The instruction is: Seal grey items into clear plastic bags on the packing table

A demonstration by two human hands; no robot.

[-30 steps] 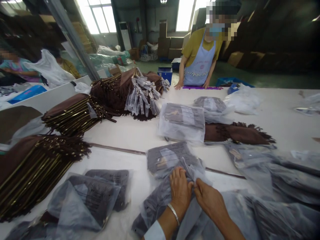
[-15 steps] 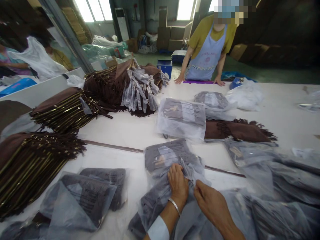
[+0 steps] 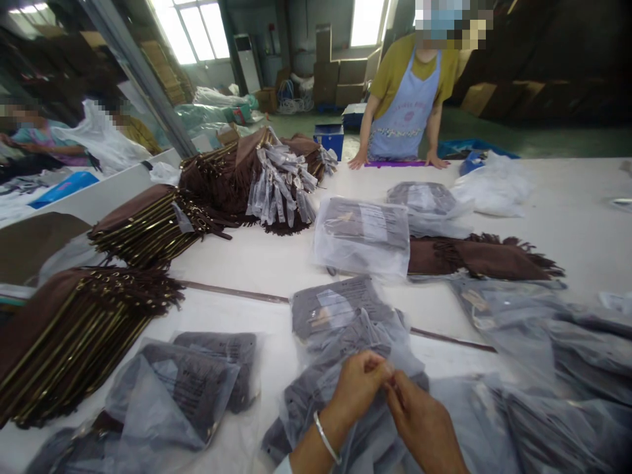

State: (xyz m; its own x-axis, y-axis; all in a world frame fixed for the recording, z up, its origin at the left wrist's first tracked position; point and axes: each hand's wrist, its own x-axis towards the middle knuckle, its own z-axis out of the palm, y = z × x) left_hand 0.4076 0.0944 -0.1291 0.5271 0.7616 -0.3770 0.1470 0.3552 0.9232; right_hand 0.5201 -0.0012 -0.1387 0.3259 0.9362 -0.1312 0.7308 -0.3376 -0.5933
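Note:
My left hand (image 3: 358,387), with a silver bangle on the wrist, is closed in a pinch right against my right hand (image 3: 417,415), whose fingers are also pinched. Both grip the edge of a clear plastic bag (image 3: 340,388) with a dark brown fabric item inside, lying on the white table (image 3: 257,263) near its front edge. Another bagged item (image 3: 336,306) lies just beyond it.
Stacks of brown fringed items with gold trim (image 3: 74,329) (image 3: 148,224) fill the left. More bagged items (image 3: 168,388) (image 3: 363,237) and a loose brown fringed piece (image 3: 484,257) lie around. A person in a yellow shirt and apron (image 3: 407,105) leans on the far edge.
My hands have lifted off the bagged item and drawn back toward me, fingertips now pinched together on the bag's edge. The view has shifted slightly.

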